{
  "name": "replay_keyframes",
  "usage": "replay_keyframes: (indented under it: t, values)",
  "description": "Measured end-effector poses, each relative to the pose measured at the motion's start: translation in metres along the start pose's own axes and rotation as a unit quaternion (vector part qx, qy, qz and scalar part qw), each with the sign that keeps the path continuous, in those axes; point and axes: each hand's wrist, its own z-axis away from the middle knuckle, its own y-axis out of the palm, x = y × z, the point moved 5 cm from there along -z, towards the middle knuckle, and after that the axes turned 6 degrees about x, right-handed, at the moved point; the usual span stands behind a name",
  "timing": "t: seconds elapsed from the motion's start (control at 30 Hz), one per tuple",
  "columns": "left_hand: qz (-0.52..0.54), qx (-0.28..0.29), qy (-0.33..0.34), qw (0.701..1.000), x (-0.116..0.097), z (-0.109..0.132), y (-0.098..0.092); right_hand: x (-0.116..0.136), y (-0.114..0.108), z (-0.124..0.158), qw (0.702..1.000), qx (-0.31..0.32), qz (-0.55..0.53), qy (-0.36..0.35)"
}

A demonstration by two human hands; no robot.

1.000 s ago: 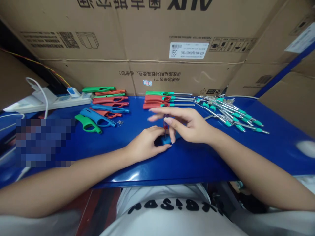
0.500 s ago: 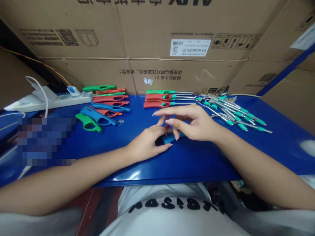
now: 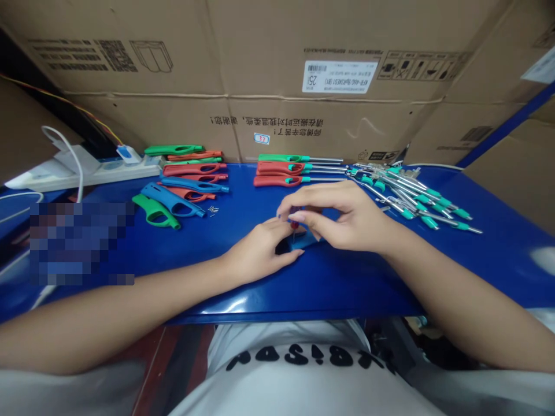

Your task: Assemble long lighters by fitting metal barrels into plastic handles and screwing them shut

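Note:
My left hand [image 3: 269,251] holds a blue lighter handle [image 3: 303,240] down on the blue table, thumb along its near side and fingers on the far side. Above it, my right hand [image 3: 336,216] is closed on a small screwdriver with a red handle [image 3: 294,223]. The screwdriver stands upright, its thin shaft pointing down at the blue handle. Whether its tip sits in a screw is too small to tell. Part of the blue handle is hidden under my right hand.
Loose green, red and blue handle shells [image 3: 173,202] lie at the left beside several small screws [image 3: 212,210]. Three long lighters [image 3: 277,168] lie at the back. Metal rods with teal parts [image 3: 416,199] are piled at the right. A white power strip [image 3: 99,170] and a cardboard wall [image 3: 173,124] stand behind.
The fingers of my right hand have curled in closer around the screwdriver's handle. My left hand keeps its hold on the blue handle. The view has shifted slightly.

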Motion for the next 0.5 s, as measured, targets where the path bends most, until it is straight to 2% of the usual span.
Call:
replay_keyframes:
  t: [0.17, 0.3, 0.4, 0.5]
  values:
    - [0.001, -0.006, -0.008, 1.0, -0.0004, -0.0004, 0.0006, 0.0077, 0.0003, -0.0022, 0.995, -0.033, 0.088, -0.033]
    - [0.01, -0.004, -0.005, 1.0, -0.0014, -0.002, 0.0002, 0.0052, 0.0027, 0.0007, 0.986, -0.07, 0.152, -0.016]
    - [0.006, -0.001, -0.011, 1.0, -0.0008, -0.0023, -0.0002, 0.0016, 0.0042, 0.0023, 0.988, -0.043, 0.149, -0.003]
    - [0.004, -0.004, -0.017, 1.0, 0.0006, -0.0015, -0.0001, 0.0009, 0.0042, 0.0024, 0.997, 0.022, 0.07, 0.001]
